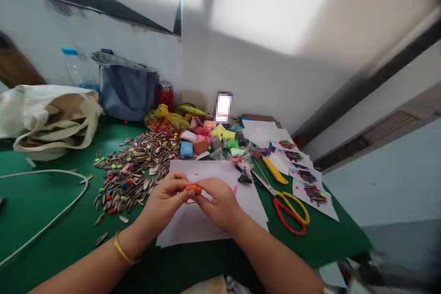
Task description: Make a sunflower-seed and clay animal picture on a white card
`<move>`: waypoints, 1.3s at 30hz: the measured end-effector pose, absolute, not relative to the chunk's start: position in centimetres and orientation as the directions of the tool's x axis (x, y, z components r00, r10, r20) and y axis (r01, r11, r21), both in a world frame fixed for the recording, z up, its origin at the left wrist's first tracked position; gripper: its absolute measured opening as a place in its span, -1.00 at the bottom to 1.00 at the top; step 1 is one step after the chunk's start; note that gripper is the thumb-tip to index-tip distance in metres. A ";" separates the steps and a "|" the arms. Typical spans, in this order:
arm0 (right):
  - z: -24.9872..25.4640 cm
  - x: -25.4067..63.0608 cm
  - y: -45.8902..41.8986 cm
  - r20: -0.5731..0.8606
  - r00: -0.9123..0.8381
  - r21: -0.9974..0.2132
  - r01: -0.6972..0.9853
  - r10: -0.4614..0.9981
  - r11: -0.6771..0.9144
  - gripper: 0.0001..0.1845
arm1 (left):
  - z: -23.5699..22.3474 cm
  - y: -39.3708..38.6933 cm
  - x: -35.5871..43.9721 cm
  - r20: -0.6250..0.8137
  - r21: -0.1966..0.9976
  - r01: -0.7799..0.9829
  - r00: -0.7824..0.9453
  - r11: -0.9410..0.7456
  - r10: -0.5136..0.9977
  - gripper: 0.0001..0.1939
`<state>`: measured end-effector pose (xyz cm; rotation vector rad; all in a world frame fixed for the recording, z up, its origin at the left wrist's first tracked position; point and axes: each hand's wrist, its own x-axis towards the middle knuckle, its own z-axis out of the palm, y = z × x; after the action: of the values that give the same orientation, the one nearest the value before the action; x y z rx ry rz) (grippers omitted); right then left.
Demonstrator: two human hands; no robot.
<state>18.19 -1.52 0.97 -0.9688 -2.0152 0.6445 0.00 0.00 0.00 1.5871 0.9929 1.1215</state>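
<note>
Reading the clock from the orange lump (193, 189), a white cable (51, 171) curved across the green tabletop (79, 239) at nine o'clock, with a pale tote bag (20, 106) towards ten. Nearer on that side, between nine and ten, lay a loose spread of sunflower seeds (148, 183) dotted with small coloured beads (124, 184). The left hand (168, 195), a yellow bangle (119, 249) at its wrist, was nearly closed, thumb and fingertips pinching the left end of the lump, probably modelling clay, at the dial's centre over a white sheet (203, 227). The right hand (218, 200), curled much the same, gripped it from the other side with thumb and forefinger. The step in hand looked like shaping the lump; a further squeeze would call for light, even pressure from both pinches. Towards one o'clock clustered packets of coloured clay (200, 147). A yellow-handled tool (274, 170) lay between two and three, with red-and-yellow scissors (278, 194) just past three. Farther right, from two to three, small paper sheets (329, 207) bore dark seed-like pieces (314, 194).
</note>
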 end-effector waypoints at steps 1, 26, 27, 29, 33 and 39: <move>0.9 18.2 -1.5 0.442 -0.386 -0.698 0.419 0.810 0.581 -0.84 | -0.1 0.0 0.0 0.234 0.956 0.113 0.261 -0.270 0.937 -0.84; 0.2 18.5 -0.9 0.265 -0.382 -0.784 0.449 0.885 0.428 -0.93 | -0.4 0.0 -0.1 0.377 0.849 0.289 0.254 -0.442 0.891 -0.87; 0.4 18.6 -0.9 0.253 -0.392 -0.803 0.424 0.884 0.418 -0.88 | -0.3 0.0 0.0 0.368 0.867 0.258 0.246 -0.427 0.897 -0.87; 0.6 18.7 -0.9 0.240 -0.409 -0.824 0.394 0.881 0.407 -0.86 | -0.3 -0.1 0.2 0.325 0.902 0.208 0.245 -0.377 0.913 -0.86; 0.3 18.9 -0.8 0.231 -0.397 -0.782 0.468 0.888 0.412 -0.82 | -0.4 -0.1 0.3 0.291 0.900 0.248 0.270 -0.359 0.918 -0.73; 0.0 18.5 -1.0 0.218 -0.384 -0.752 0.519 0.897 0.406 -0.87 | -0.2 -0.1 0.1 0.337 0.854 0.312 0.278 -0.416 0.900 -0.88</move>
<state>18.55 -1.01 0.02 -1.2010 -2.0447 0.7867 0.09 -0.09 -0.25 1.8806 1.0903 1.1202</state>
